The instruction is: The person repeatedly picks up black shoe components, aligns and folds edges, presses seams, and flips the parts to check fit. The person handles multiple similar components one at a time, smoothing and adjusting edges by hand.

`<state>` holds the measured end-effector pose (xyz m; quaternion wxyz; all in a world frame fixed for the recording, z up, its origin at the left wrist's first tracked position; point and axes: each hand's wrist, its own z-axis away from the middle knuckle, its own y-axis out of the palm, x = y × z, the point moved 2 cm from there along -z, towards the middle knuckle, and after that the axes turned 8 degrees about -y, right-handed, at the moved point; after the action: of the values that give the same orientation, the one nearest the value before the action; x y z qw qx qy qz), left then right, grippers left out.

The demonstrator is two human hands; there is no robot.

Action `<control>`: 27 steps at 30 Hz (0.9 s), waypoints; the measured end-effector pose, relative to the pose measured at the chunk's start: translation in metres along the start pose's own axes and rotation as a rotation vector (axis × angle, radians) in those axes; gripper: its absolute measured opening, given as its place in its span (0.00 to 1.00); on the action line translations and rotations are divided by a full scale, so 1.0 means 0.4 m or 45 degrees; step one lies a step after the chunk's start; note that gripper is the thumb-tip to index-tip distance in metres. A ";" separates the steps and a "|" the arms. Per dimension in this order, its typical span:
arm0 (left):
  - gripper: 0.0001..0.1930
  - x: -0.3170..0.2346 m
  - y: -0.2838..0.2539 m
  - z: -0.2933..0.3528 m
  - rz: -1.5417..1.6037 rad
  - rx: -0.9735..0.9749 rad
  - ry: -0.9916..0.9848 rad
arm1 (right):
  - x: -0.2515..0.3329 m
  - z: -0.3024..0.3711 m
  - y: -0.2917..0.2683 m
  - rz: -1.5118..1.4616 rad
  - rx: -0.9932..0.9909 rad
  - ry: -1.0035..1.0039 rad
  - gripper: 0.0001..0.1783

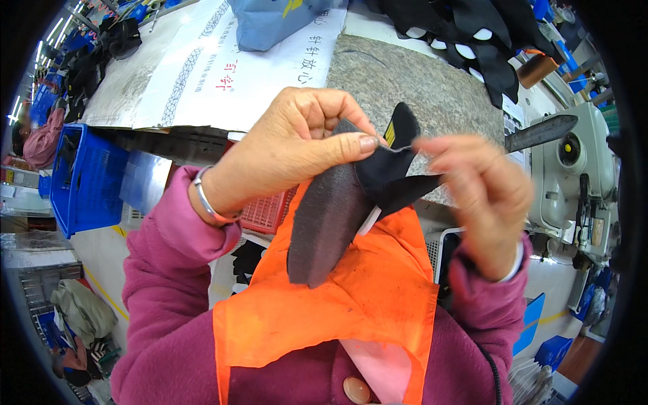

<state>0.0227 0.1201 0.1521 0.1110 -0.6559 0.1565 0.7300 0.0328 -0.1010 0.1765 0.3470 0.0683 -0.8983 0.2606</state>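
My left hand (297, 138) pinches the top edge of a black fabric piece (388, 177) between thumb and forefinger, above my orange apron (324, 304). The piece looks like a shoe upper. It has a dark grey curved panel (324, 226) hanging down, a black flap with yellow marks (401, 128) standing up, and a small white strip (369, 221) at its lower edge. My right hand (479, 189) is beside the piece's right end, blurred by motion. Its fingers are bent and drawn together near the fabric edge; what they pinch is too smeared to make out.
Ahead is a worktable with a grey stone-like board (405, 74), a printed white sheet (202, 74) and a blue bag (273, 23). Black cut pieces (466, 34) lie at the far right. A sewing machine (574, 175) stands right; a blue crate (91, 179) is left.
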 end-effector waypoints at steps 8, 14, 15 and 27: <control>0.04 -0.044 0.000 0.005 -0.171 0.204 0.145 | -0.073 -0.036 -0.067 0.268 0.518 -0.201 0.17; 0.04 -0.055 -0.002 0.005 -0.306 0.160 0.134 | -0.064 -0.033 -0.050 0.233 0.648 -0.253 0.16; 0.04 -0.055 -0.003 0.005 -0.333 0.155 0.133 | -0.062 -0.030 -0.044 0.241 0.603 -0.255 0.11; 0.05 -0.012 -0.014 0.000 -0.316 0.108 0.124 | -0.059 -0.005 -0.003 0.249 0.449 0.207 0.05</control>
<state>0.0254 0.1254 0.1565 0.2205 -0.6997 0.1102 0.6706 0.0520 -0.1026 0.1627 0.3740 0.0192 -0.8102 0.4508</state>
